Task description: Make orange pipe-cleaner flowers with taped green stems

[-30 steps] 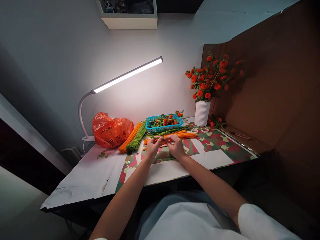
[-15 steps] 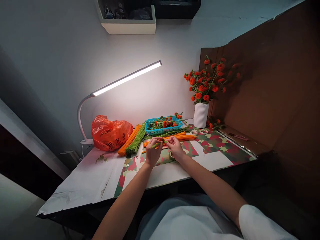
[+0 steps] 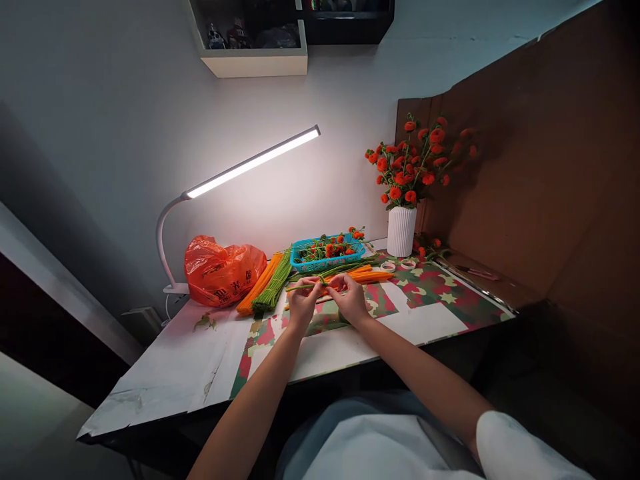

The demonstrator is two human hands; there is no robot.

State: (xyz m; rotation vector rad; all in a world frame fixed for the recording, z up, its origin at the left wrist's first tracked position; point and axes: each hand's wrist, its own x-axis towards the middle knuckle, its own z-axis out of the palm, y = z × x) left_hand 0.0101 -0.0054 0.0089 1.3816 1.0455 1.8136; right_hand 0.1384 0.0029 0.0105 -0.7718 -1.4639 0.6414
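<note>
Above the camouflage-patterned mat, my left hand [image 3: 303, 303] pinches a thin green stem [image 3: 299, 287] that sticks out to the left. My right hand [image 3: 349, 299] is closed on the other end of the same green piece, its fingertips close to those of my left hand. Small green loops show between the two hands; their exact shape is too small to tell. Just behind the hands lie orange pipe-cleaner stems [image 3: 370, 275]. A green bundle [image 3: 273, 287] and an orange bundle [image 3: 260, 285] lie to the left.
A blue basket [image 3: 327, 265] holds orange flowers. A white vase [image 3: 401, 232] with orange flowers stands at the back right, near tape rolls [image 3: 408, 265]. A red plastic bag [image 3: 223, 273] and a lit lamp [image 3: 255, 162] are at the left. Pliers [image 3: 479, 273] lie at the right.
My hands have turned slightly, and the green stem now points further left, more nearly level. The view has shifted a little.
</note>
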